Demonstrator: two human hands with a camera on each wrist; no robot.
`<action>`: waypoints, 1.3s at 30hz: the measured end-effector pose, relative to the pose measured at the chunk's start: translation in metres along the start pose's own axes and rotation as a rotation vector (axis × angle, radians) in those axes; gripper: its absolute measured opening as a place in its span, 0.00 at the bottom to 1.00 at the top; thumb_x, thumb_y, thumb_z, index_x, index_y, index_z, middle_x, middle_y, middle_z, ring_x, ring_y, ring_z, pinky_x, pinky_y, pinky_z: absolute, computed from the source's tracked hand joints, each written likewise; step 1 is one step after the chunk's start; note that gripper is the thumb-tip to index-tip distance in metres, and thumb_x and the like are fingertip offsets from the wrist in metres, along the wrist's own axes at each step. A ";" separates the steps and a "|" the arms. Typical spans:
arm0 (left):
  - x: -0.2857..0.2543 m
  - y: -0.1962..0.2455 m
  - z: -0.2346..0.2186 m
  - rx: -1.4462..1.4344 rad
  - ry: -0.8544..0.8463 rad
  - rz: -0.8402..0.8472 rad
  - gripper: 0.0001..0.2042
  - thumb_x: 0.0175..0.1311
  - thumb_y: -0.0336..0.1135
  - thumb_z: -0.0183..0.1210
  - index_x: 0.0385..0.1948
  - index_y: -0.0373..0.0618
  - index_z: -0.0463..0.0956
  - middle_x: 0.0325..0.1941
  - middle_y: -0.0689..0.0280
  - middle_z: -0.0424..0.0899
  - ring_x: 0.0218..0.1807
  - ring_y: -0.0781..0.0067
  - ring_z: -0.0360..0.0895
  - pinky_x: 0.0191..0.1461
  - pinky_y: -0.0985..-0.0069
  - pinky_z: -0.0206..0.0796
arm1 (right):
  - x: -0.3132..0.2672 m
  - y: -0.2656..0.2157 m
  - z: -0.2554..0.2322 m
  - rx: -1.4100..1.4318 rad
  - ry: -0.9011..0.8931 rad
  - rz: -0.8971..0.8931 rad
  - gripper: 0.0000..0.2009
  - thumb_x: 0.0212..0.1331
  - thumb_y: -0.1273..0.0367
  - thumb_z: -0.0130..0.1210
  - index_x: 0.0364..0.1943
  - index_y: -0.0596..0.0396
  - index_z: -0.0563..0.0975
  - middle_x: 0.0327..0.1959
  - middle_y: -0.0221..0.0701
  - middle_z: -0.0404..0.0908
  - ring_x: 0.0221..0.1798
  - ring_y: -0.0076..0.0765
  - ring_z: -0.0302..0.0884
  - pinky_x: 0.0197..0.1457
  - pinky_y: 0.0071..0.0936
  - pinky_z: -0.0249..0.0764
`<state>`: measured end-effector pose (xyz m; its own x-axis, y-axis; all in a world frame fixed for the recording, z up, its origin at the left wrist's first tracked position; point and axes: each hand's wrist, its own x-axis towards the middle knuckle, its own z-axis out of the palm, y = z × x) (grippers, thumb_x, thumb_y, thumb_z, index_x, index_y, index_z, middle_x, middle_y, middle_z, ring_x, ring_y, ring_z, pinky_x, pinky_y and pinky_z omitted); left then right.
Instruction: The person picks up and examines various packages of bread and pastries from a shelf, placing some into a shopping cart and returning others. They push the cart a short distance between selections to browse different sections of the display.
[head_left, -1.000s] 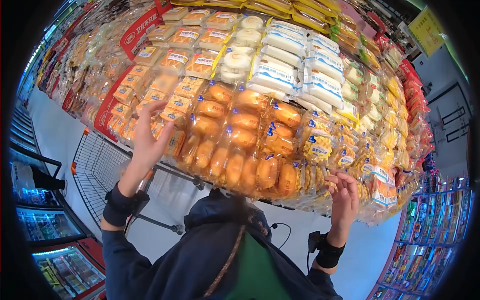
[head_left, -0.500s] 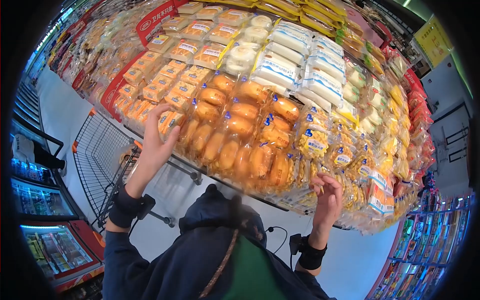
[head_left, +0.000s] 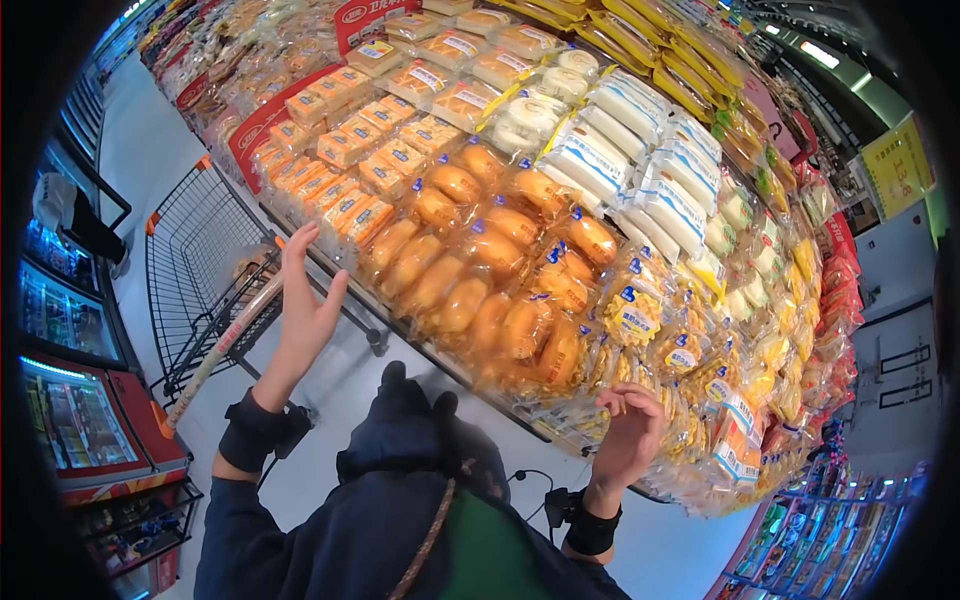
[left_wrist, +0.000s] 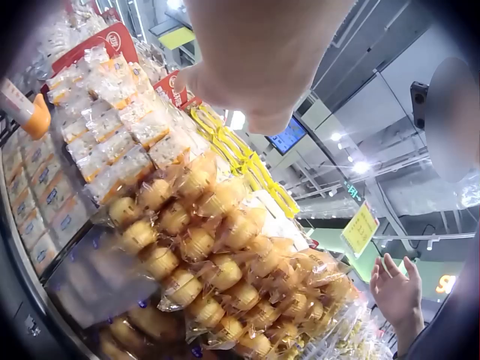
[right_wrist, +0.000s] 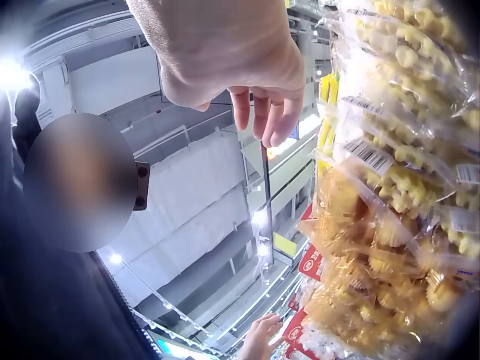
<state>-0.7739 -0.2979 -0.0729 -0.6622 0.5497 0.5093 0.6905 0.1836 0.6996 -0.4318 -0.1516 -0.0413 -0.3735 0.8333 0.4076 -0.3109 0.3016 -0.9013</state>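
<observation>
My left hand (head_left: 308, 310), thumb spread from the fingers and holding nothing, is raised at the front left edge of the bakery display. In the head view it overlaps the end of the shopping cart's handle (head_left: 222, 345). Packs of small orange-wrapped cakes (head_left: 355, 215) lie just beyond it. My right hand (head_left: 632, 440) hovers by the display's front edge with loosely bent fingers, empty in the right wrist view. Close to it are bagged waffle-like cookies (head_left: 632, 318). Between the hands sit clear packs of golden oval buns (head_left: 495, 250).
The wire shopping cart (head_left: 185, 240) stands left of the display. White-and-blue packs (head_left: 590, 155) and yellow packs (head_left: 625, 35) fill the display's back. Glass-fronted coolers (head_left: 80, 405) line the far left, a stocked shelf (head_left: 820, 530) the lower right. A yellow price sign (head_left: 895, 170) hangs at right.
The view has turned, and the display appears shifted right and tilted. My left hand has gone from in front of the orange-wrapped packs to beside the cart handle. Both hands stay empty.
</observation>
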 end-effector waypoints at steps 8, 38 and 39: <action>-0.018 -0.029 -0.017 0.015 0.063 -0.101 0.28 0.53 0.25 0.58 0.58 0.39 0.58 0.63 0.54 0.62 0.67 0.56 0.57 0.70 0.65 0.47 | 0.005 -0.004 0.026 -0.005 -0.150 -0.037 0.25 0.62 0.49 0.42 0.39 0.62 0.71 0.39 0.44 0.72 0.40 0.42 0.72 0.45 0.36 0.69; -0.173 -0.246 -0.283 0.534 -0.125 -0.493 0.32 0.51 0.40 0.62 0.58 0.39 0.61 0.62 0.51 0.64 0.65 0.50 0.59 0.67 0.58 0.50 | -0.032 0.140 0.386 -0.475 -1.141 -0.177 0.30 0.45 0.73 0.62 0.57 0.57 0.67 0.59 0.42 0.66 0.66 0.49 0.59 0.66 0.40 0.58; -0.176 -0.245 -0.288 0.537 -0.150 -0.495 0.32 0.51 0.41 0.63 0.58 0.39 0.62 0.62 0.51 0.64 0.66 0.50 0.59 0.68 0.57 0.49 | -0.034 0.156 0.398 -0.543 -1.156 -0.260 0.31 0.44 0.72 0.62 0.58 0.58 0.66 0.61 0.43 0.65 0.66 0.50 0.58 0.67 0.42 0.56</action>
<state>-0.9097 -0.6741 -0.1898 -0.9123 0.3977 0.0978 0.3946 0.7900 0.4692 -0.8155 -0.3172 -0.1373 -0.9721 -0.0741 0.2224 -0.1981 0.7668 -0.6105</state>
